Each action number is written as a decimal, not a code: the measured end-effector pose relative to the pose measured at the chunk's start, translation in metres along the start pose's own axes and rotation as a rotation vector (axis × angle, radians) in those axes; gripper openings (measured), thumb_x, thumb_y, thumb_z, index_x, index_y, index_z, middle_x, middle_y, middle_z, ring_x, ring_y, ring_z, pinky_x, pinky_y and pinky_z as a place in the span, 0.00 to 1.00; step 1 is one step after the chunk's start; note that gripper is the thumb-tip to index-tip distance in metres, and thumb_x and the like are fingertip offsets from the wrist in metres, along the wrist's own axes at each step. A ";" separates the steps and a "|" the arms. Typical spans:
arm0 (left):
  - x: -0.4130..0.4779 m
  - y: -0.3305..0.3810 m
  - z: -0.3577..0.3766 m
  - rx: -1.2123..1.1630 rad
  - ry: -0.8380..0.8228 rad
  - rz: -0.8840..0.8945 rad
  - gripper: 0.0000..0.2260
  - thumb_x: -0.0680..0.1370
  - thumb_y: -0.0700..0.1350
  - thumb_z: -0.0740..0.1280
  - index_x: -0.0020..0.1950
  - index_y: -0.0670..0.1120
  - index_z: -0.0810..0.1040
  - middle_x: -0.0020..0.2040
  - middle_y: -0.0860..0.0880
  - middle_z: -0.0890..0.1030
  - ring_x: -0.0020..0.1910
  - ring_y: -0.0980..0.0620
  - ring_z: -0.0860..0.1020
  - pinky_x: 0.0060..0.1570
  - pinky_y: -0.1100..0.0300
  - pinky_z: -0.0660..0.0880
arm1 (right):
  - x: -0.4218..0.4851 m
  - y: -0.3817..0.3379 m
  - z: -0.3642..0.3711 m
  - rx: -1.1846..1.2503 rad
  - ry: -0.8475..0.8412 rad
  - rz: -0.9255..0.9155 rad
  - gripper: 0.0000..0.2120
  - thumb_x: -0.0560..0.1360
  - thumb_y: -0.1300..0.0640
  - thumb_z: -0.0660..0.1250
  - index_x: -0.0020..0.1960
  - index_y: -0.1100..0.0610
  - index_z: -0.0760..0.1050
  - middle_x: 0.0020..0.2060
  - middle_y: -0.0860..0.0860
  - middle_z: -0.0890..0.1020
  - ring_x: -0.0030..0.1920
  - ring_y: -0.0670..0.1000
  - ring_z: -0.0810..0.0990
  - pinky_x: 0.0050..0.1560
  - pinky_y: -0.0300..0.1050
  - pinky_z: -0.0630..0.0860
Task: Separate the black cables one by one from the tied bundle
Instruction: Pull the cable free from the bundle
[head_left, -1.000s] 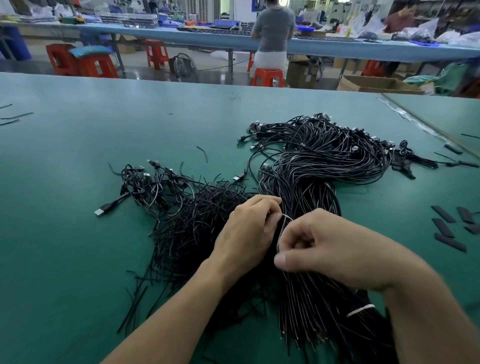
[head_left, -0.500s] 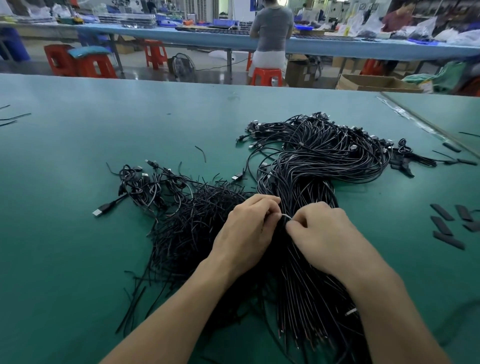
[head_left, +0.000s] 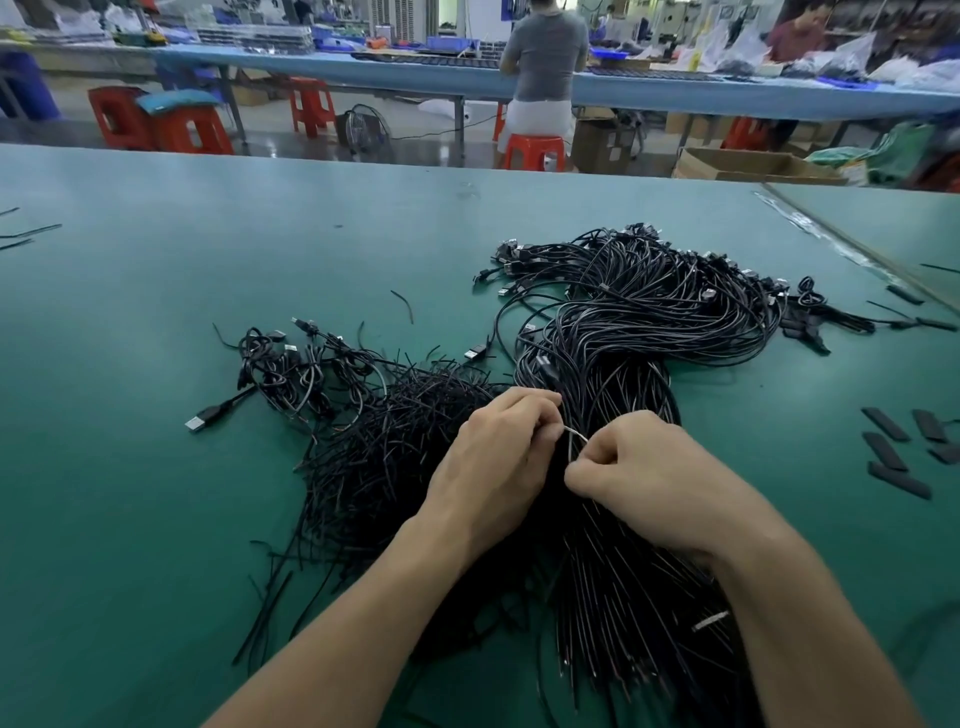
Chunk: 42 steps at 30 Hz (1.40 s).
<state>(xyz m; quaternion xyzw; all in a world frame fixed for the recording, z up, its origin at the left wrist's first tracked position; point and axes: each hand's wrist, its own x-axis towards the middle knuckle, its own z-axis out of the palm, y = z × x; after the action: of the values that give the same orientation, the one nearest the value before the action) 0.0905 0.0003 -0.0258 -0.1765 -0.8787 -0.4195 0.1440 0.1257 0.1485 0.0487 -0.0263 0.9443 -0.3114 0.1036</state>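
Nearest you, at lower centre of the frame, the tied bundle of thin black cables (head_left: 623, 597) lies on the green counter (head_left: 156, 519) and runs between your forearms. A short white band (head_left: 710, 620) crosses it beside your right wrist.

Just above, your left hand (head_left: 498, 467) and right hand (head_left: 639, 483) sit knuckles up on the bundle's waist. The fingers of each are curled and pinched on an end of the thin pale wire tie (head_left: 574, 434).

These cables look light, limp and smooth-jacketed. They will probably slide freely but snag on each other, so take one near its plug and draw it out lengthwise. The tie looks stiffer, and is best worked from its ends.

To the left centre lies the loose heap of black cables (head_left: 395, 441). Beyond your hands the bundle fans out to its plug ends (head_left: 623, 270) at upper right. Flat black strips (head_left: 888, 457) lie at right.

A second ago the tie arched in a wide loop and your right hand lay lower with its thumb showing. It has since rolled over and closed in, leaving a short strand. The bundle and the heap have not shifted.
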 end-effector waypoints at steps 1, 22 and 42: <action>0.000 0.000 0.000 0.012 0.007 0.006 0.06 0.81 0.45 0.64 0.46 0.48 0.78 0.62 0.55 0.78 0.57 0.58 0.77 0.57 0.53 0.76 | -0.004 -0.001 -0.007 -0.004 -0.069 -0.060 0.13 0.69 0.54 0.66 0.31 0.61 0.71 0.22 0.47 0.68 0.24 0.47 0.64 0.25 0.41 0.63; 0.000 0.001 -0.001 0.049 -0.044 0.075 0.04 0.81 0.45 0.64 0.46 0.50 0.75 0.66 0.57 0.77 0.58 0.51 0.78 0.54 0.46 0.77 | 0.007 0.005 0.004 -0.124 0.194 0.041 0.14 0.70 0.41 0.72 0.44 0.51 0.79 0.45 0.53 0.81 0.47 0.55 0.80 0.49 0.53 0.80; -0.003 0.006 -0.002 0.069 0.052 0.097 0.06 0.84 0.49 0.59 0.49 0.50 0.72 0.69 0.54 0.77 0.60 0.48 0.80 0.51 0.46 0.78 | 0.016 0.021 -0.014 -0.006 -0.024 0.015 0.11 0.76 0.59 0.69 0.35 0.57 0.79 0.29 0.52 0.83 0.29 0.46 0.80 0.33 0.40 0.73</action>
<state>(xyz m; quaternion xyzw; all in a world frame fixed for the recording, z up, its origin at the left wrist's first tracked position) 0.0962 0.0021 -0.0214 -0.2029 -0.8791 -0.3859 0.1928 0.1071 0.1711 0.0445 -0.0232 0.9440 -0.3075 0.1172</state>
